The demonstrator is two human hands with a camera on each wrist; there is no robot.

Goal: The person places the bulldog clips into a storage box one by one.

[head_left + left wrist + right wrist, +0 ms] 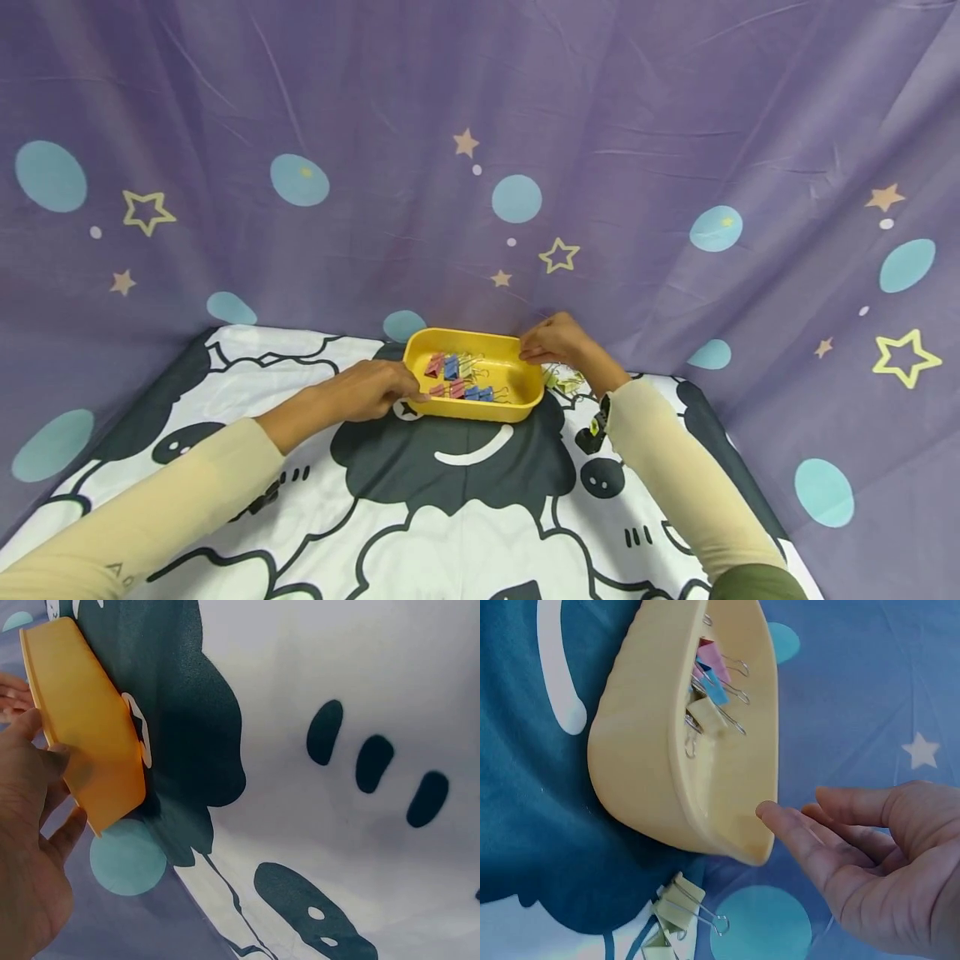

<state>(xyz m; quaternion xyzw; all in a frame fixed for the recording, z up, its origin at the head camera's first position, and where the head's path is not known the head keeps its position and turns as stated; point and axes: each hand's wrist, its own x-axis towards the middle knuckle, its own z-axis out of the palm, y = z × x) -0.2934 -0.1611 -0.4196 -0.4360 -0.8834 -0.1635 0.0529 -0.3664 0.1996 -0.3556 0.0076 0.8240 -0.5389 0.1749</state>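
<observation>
A yellow plastic tray point(480, 408) stands at the back of the table. Inside lie several binder clips with wire handles: pink clips point(456, 389), blue clips point(480, 394) and pale yellow ones point(706, 715). My left hand point(375, 390) grips the tray's left end, thumb and fingers at its rim. Over the tray's back right corner is my right hand point(558, 340); its fingers are loosely bent with nothing between them, one fingertip point(765, 810) at or very near the rim. Just outside the right end, more pale yellow binder clips point(679, 904) lie on the cloth.
A black-and-white cartoon tablecloth point(465, 542) covers the table. Directly behind the tray hangs a purple curtain point(405, 208) with stars and blue ovals, which also runs along both sides.
</observation>
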